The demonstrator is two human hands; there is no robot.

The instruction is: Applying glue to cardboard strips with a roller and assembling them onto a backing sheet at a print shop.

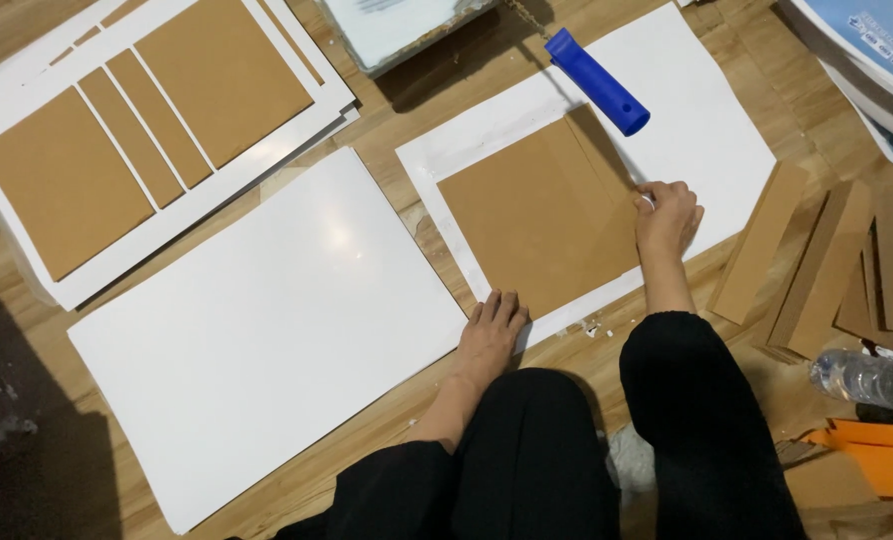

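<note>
- Left hand (489,335) is flat and open, fingers spread, pressing down on the near corner of the brown cardboard panel (537,225), right where it meets the white sheet (707,130) underneath.
- Right hand (667,220) is curled at the panel's right edge, fingertips pinched in on that edge. Looks like a loose grip on the board, not a full fist.
- The brown panel lies flat on that white sheet, a bit skewed, with white border showing all around it.
- A blue roller handle (597,80) sits on the far side of the same sheet, well apart from both hands.
- A big blank white board (267,330) lies just left of the left hand on the wooden floor (387,130).
- Farther left, there's a stack of white sheets with brown panels (147,130) already stuck on.
- Off to the right: loose cardboard strips (817,270), and a clear plastic bottle (867,378) lying on its side.
</note>
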